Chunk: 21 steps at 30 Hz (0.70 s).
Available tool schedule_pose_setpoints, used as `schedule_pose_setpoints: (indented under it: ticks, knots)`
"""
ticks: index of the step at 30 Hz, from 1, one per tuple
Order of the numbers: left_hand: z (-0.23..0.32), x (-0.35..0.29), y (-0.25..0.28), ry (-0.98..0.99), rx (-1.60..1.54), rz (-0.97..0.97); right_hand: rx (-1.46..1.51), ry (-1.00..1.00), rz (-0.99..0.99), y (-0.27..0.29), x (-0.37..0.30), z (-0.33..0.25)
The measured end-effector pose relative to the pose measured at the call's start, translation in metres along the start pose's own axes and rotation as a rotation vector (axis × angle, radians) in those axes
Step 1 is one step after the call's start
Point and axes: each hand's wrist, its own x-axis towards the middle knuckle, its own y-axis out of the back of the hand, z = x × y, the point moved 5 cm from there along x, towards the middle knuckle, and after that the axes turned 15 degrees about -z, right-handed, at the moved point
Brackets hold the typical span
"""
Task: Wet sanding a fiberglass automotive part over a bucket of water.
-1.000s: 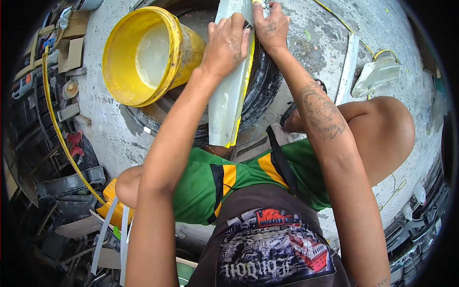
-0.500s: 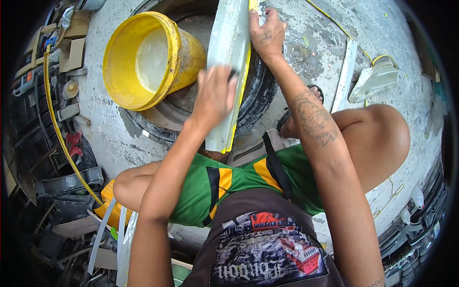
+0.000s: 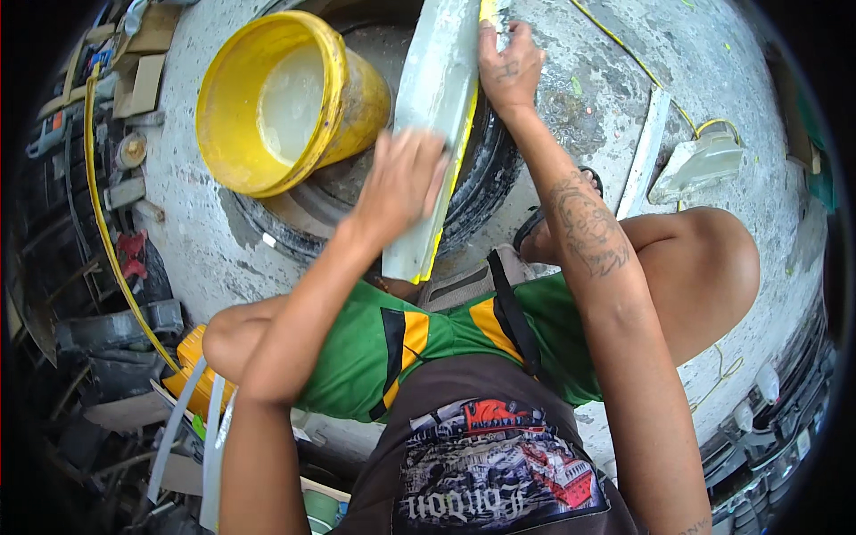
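Note:
A long grey-white panel [image 3: 435, 85] with a bright yellow edge lies across a black tyre [image 3: 486, 192], its surface wet and glossy. My left hand [image 3: 406, 183], smeared by motion, presses on the panel's face with the fingers together. A sliver of something dark shows beside those fingertips; what it is stays hidden. Higher up, my right hand [image 3: 511, 67] grips the panel's yellow edge, thumb and fingers curled over it. Left of the panel, a yellow bucket [image 3: 343, 107] leans tilted within the tyre ring, holding cloudy whitish water [image 3: 290, 107].
Dark plastic parts and cardboard boxes [image 3: 140, 85] are heaped along the left, beside a curved yellow strip [image 3: 102, 214]. On the concrete floor at right lie a pale metal strip [image 3: 644, 152], a translucent piece [image 3: 695, 168] and a yellow cord [image 3: 615, 40].
My left hand has shifted slightly on the panel's face, blurred in both frames. My right hand keeps its grip on the edge. The whole view has tilted a little.

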Motion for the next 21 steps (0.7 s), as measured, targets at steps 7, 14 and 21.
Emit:
schedule_pose_setpoints:
  ticks: [7, 14, 21]
  knots:
    - [-0.007, 0.019, -0.007, 0.182, -0.031, 0.22, 0.014, -0.002, -0.001, -0.005, -0.004, -0.001]
    - [-0.03, 0.052, 0.017, 0.182, 0.154, 0.196, 0.057, 0.004, -0.024, -0.005, -0.002, -0.019]
    - [0.015, -0.039, -0.016, 0.323, -0.053, 0.107, 0.029, -0.057, -0.049, 0.005, 0.0, -0.008]
